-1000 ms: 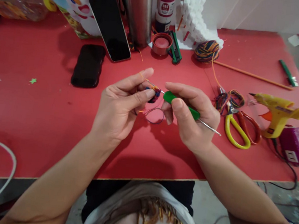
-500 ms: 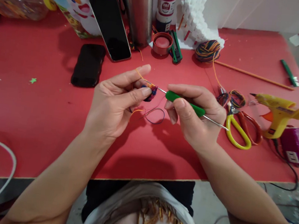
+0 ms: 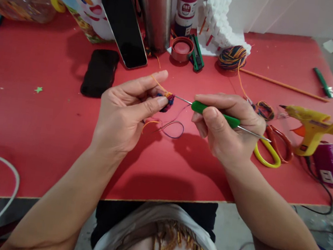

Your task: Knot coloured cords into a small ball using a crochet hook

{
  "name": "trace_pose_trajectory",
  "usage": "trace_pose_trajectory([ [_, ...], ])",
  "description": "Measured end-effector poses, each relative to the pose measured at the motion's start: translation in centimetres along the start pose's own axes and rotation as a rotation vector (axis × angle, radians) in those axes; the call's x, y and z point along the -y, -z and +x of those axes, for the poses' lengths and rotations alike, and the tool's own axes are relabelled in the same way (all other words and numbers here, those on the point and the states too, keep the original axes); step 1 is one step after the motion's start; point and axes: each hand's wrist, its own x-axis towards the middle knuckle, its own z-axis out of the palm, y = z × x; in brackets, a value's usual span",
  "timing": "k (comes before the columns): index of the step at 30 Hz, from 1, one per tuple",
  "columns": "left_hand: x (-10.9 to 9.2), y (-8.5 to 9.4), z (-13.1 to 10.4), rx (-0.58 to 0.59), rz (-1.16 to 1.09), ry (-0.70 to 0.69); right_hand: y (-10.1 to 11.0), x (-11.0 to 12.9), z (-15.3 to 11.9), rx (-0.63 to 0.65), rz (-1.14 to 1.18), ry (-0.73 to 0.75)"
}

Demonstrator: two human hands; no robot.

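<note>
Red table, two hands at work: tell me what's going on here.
The left hand pinches a small multicoloured yarn piece, with an orange strand running from its raised index finger to the piece. The right hand grips a green-handled hook, its front end at the piece. A yarn ball sits at the back of the table; scissors and a yellow glue gun lie to the right.

Lettering on the jar's (image 3: 185,18) label (image 3: 186,9) is too small to read.
</note>
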Motion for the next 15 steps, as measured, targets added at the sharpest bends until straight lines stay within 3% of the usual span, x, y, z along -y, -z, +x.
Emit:
trace_pose_trajectory([
  [3, -0.1, 0.0, 0.0, 0.023, 0.007, -0.016, 0.2, 0.1, 0.1, -0.004, -0.004, 0.011],
  [8, -0.3, 0.0, -0.1, -0.006, -0.059, 0.085, 0.7, 0.4, 0.3, 0.006, -0.042, 0.018],
  [15, -0.2, 0.2, -0.1, 0.069, 0.024, 0.003, 1.3, 1.1, 0.9, 0.021, -0.013, 0.032],
])
